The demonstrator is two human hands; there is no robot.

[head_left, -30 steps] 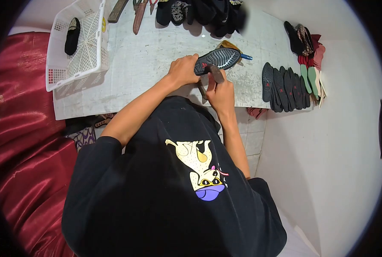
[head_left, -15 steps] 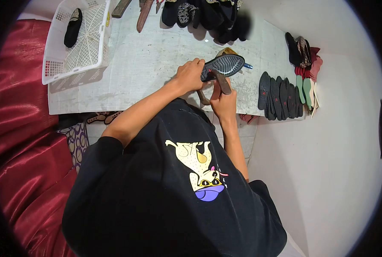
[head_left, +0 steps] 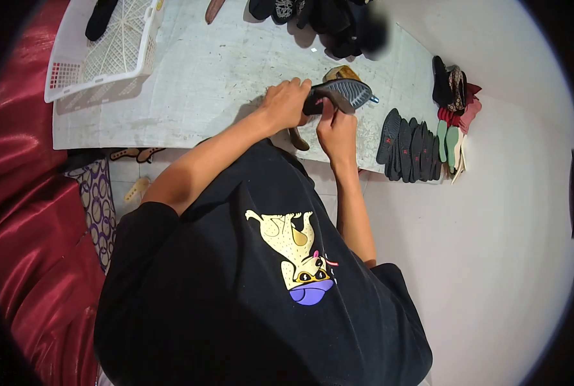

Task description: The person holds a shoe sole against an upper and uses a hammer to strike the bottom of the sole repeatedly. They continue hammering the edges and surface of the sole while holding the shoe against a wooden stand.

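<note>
Hands meet over the middle of the worn white table (head_left: 190, 77). We see the left hand (head_left: 286, 103) curled around the heel end of a black shoe sole (head_left: 342, 92), tread up, just above the tabletop. The right hand (head_left: 336, 132) pinches the sole's near edge. Right of them lies a row of dark soles (head_left: 410, 143); far left stands a white basket (head_left: 116, 55).
</note>
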